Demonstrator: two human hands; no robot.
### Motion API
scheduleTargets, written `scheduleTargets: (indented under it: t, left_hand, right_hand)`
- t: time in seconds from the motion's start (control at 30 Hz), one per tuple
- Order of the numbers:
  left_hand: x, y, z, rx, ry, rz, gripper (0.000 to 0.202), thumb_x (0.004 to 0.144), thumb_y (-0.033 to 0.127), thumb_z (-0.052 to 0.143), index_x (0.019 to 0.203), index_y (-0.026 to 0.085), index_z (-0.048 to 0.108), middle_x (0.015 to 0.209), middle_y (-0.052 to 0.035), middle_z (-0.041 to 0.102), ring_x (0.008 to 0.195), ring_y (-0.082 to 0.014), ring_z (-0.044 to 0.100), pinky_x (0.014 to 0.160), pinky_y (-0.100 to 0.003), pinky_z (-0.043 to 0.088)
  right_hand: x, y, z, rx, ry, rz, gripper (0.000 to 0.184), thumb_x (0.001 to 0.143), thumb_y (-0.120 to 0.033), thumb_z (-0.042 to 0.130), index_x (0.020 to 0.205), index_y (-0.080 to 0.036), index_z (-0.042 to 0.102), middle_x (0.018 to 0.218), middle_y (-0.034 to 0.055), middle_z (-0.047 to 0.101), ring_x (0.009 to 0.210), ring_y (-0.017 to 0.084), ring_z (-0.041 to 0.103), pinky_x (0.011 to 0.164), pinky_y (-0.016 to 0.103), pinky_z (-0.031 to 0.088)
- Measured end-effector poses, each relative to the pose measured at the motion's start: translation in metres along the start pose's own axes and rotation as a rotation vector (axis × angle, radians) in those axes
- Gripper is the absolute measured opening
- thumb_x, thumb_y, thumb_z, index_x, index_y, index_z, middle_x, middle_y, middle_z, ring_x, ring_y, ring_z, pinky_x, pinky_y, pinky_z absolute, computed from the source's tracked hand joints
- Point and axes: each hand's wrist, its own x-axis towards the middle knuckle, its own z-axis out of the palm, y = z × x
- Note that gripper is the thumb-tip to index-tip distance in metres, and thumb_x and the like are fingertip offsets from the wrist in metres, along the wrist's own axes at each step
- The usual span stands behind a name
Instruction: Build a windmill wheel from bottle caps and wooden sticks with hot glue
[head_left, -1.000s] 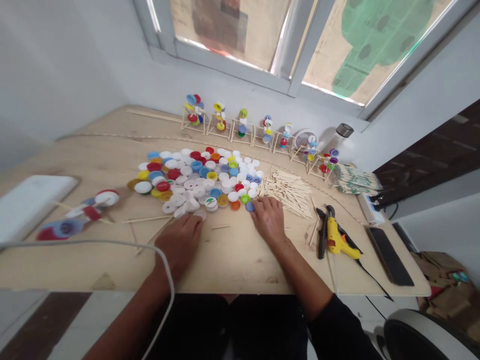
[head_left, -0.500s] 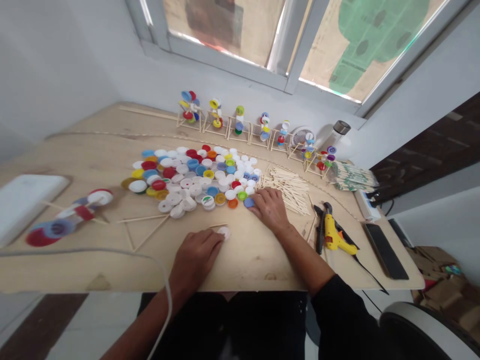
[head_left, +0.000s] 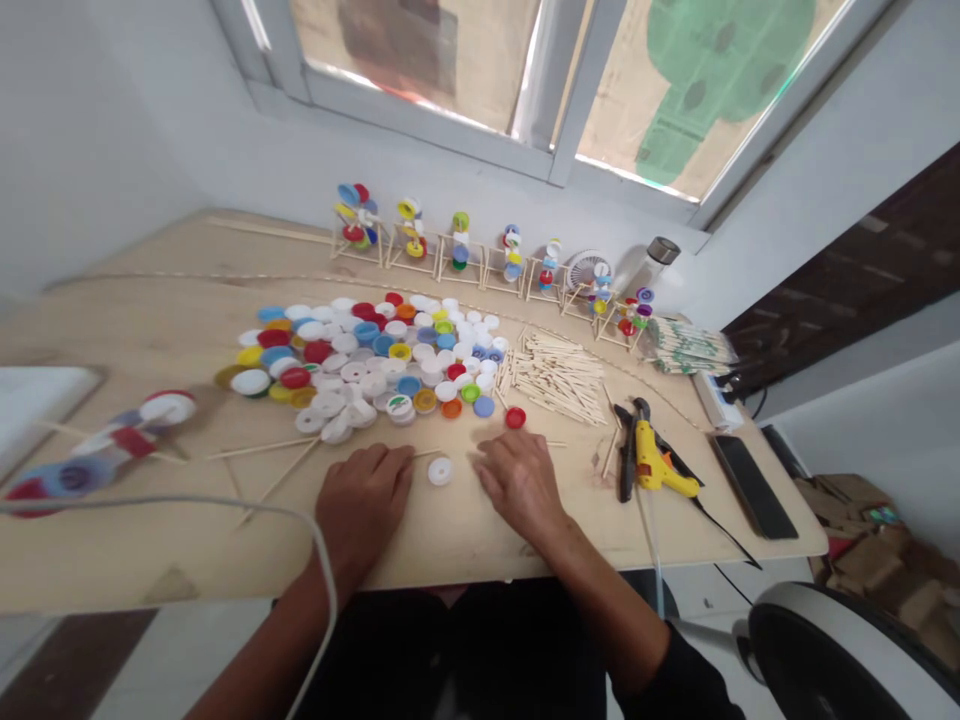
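My left hand (head_left: pixel 364 503) rests palm down on the table, its fingers bent and lying on the wood. A short thin wooden stick (head_left: pixel 429 453) touches or lies just beside its index finger. Between my hands lies a round white bottle cap (head_left: pixel 440 471), free of both. My right hand (head_left: pixel 523 487) is palm down with loosely bent fingers and the thumb a little apart; no held thing shows, but its underside is hidden. A red cap (head_left: pixel 515 417) sits just beyond its knuckles, and another stick (head_left: pixel 556 443) pokes out at its right.
Behind my hands spreads a pile of coloured bottle caps (head_left: pixel 367 365), with a heap of sticks (head_left: pixel 562 372) beside it. A yellow glue gun (head_left: pixel 660 465) and phone (head_left: pixel 752 487) lie right. Stick frames with cap wheels (head_left: pixel 460 240) line the back. A grey cable (head_left: pixel 225 499) crosses left.
My right hand has drawn back from the blue cap toward me, uncovering the red cap. My left hand has slid left, away from the white cap. The whole view has shifted slightly.
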Motion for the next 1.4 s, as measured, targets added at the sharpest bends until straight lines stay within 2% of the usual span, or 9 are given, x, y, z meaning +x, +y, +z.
scheduleTargets:
  t: [0.13, 0.2, 0.4, 0.53, 0.73, 0.9, 1.07, 1.2, 1.4]
  left_hand:
    - [-0.002, 0.004, 0.002, 0.012, 0.023, 0.011, 0.038, 0.097, 0.027, 0.037, 0.1, 0.015, 0.073, 0.077, -0.0103, 0.069, 0.076, -0.0291, 0.065, 0.066, -0.041, 0.042]
    - [-0.003, 0.005, 0.002, 0.02, 0.034, 0.005, 0.038, 0.097, 0.027, 0.037, 0.102, 0.014, 0.072, 0.077, -0.0106, 0.069, 0.077, -0.0294, 0.065, 0.067, -0.041, 0.042]
    - [-0.004, 0.004, 0.001, 0.037, 0.024, 0.002, 0.034, 0.095, 0.025, 0.039, 0.1, 0.019, 0.072, 0.075, -0.0083, 0.068, 0.076, -0.0277, 0.064, 0.066, -0.039, 0.041]
    - [-0.003, 0.005, -0.002, 0.025, 0.02, 0.009, 0.031, 0.094, 0.024, 0.041, 0.099, 0.02, 0.071, 0.077, -0.0085, 0.068, 0.075, -0.027, 0.063, 0.067, -0.039, 0.041]
    - [-0.002, 0.006, -0.005, -0.017, 0.029, -0.006, 0.029, 0.093, 0.023, 0.042, 0.093, 0.022, 0.071, 0.075, -0.0078, 0.068, 0.075, -0.0275, 0.064, 0.067, -0.04, 0.04]
    - [-0.002, 0.004, -0.004, -0.06, 0.008, -0.018, 0.031, 0.097, 0.028, 0.041, 0.087, 0.021, 0.069, 0.077, -0.0079, 0.071, 0.076, -0.0276, 0.065, 0.068, -0.04, 0.041]
    - [-0.003, 0.003, -0.002, -0.078, -0.012, -0.036, 0.031, 0.097, 0.03, 0.041, 0.086, 0.022, 0.069, 0.078, -0.0079, 0.072, 0.077, -0.0282, 0.066, 0.068, -0.041, 0.04]
    - [-0.003, 0.004, -0.003, -0.076, -0.025, -0.045, 0.03, 0.096, 0.03, 0.041, 0.084, 0.023, 0.068, 0.078, -0.0076, 0.073, 0.077, -0.0274, 0.066, 0.069, -0.041, 0.04]
    - [-0.014, -0.001, -0.012, -0.072, -0.026, -0.048, 0.028, 0.094, 0.028, 0.043, 0.079, 0.024, 0.066, 0.074, -0.0065, 0.07, 0.073, -0.027, 0.066, 0.067, -0.04, 0.043]
  right_hand:
    - [0.003, 0.018, -0.01, -0.165, 0.032, 0.272, 0.021, 0.094, -0.027, 0.061, 0.112, -0.02, 0.068, 0.105, 0.0106, 0.071, 0.096, 0.026, 0.059, 0.082, 0.036, 0.035]
    - [0.009, 0.028, -0.012, -0.218, -0.006, 0.332, 0.025, 0.093, -0.034, 0.063, 0.112, -0.019, 0.068, 0.106, 0.0116, 0.071, 0.097, 0.027, 0.058, 0.083, 0.037, 0.035]
    - [0.03, 0.032, -0.007, -0.239, 0.006, 0.315, 0.017, 0.092, -0.033, 0.063, 0.099, -0.019, 0.069, 0.103, 0.0127, 0.072, 0.094, 0.027, 0.059, 0.081, 0.038, 0.035]
    - [0.047, 0.023, 0.002, -0.196, 0.062, 0.243, 0.019, 0.09, -0.033, 0.066, 0.103, -0.019, 0.068, 0.104, 0.0133, 0.071, 0.096, 0.028, 0.058, 0.081, 0.038, 0.037]
    - [0.075, 0.014, 0.009, -0.182, 0.033, 0.195, 0.021, 0.091, -0.038, 0.067, 0.103, -0.021, 0.069, 0.104, 0.0132, 0.07, 0.1, 0.029, 0.057, 0.083, 0.04, 0.038]
    - [0.045, 0.01, -0.003, -0.121, 0.056, 0.224, 0.022, 0.091, -0.029, 0.067, 0.111, -0.02, 0.069, 0.107, 0.0112, 0.07, 0.1, 0.028, 0.058, 0.083, 0.039, 0.038]
    - [0.008, -0.015, 0.004, 0.033, -0.026, 0.079, 0.025, 0.091, -0.034, 0.07, 0.113, -0.022, 0.068, 0.105, 0.0072, 0.071, 0.099, 0.026, 0.059, 0.085, 0.039, 0.04]
    - [0.006, -0.036, 0.015, 0.023, -0.058, -0.004, 0.034, 0.087, -0.043, 0.074, 0.114, -0.022, 0.066, 0.109, 0.008, 0.069, 0.101, 0.027, 0.058, 0.085, 0.04, 0.042]
    - [0.007, -0.036, 0.016, 0.017, -0.067, 0.007, 0.016, 0.088, -0.03, 0.071, 0.101, -0.022, 0.068, 0.099, 0.0083, 0.069, 0.094, 0.027, 0.058, 0.082, 0.04, 0.044]
